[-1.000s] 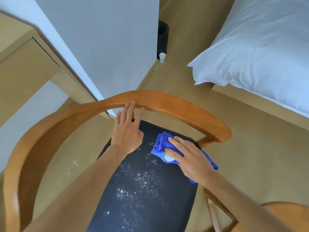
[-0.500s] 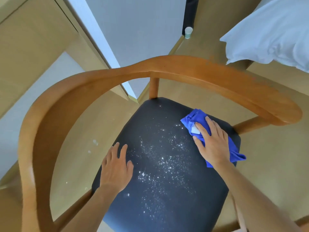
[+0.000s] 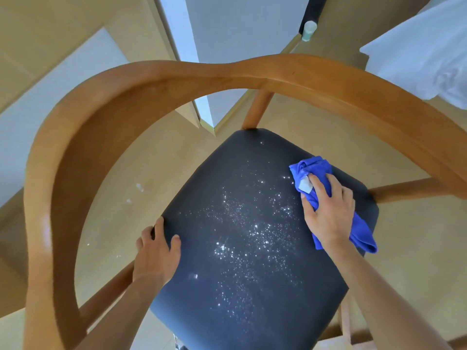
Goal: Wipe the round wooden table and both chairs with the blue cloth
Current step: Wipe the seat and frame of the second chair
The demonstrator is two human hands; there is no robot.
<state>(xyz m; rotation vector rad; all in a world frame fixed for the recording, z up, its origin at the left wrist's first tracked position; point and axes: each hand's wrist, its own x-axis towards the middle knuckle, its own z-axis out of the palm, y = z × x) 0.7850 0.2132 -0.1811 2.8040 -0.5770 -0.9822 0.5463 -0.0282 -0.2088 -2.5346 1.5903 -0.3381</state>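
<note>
Wooden and curved, the honey-coloured bentwood armrest-and-back rail of the chair (image 3: 156, 79) arcs around us as we lean over its dark navy padded seat (image 3: 240, 261), which is scattered with white specks and droplets (image 3: 242, 231) from the middle down toward the near edge. We have the crumpled blue cloth (image 3: 317, 170) on the seat's far right corner, where our right hand (image 3: 328, 210) presses it flat with fingers spread and slightly bent over the bunched fabric, its white label (image 3: 304, 184) showing by the forefinger and a loose tail hanging past the seat's right edge. Our left hand (image 3: 156, 253) steadies the chair at the seat's left edge, fingers curled over the rim and thumb resting on the upholstery. To do this step well, we judge that the cloth should sweep from the corner across the speckled centre in overlapping passes, drawn toward one edge so the grit is gathered, not scattered onto the pale wooden floor (image 3: 417, 248); folding the tail under would give a flatter pad and keep it from trailing. Steady downward pressure matters, and the left hand's hold should stop the chair sliding. Beyond the chair, a white pillow (image 3: 424, 54) lies on a bed, and a small pale cup (image 3: 308, 30) stands by the wall. The round table is out of view.
</note>
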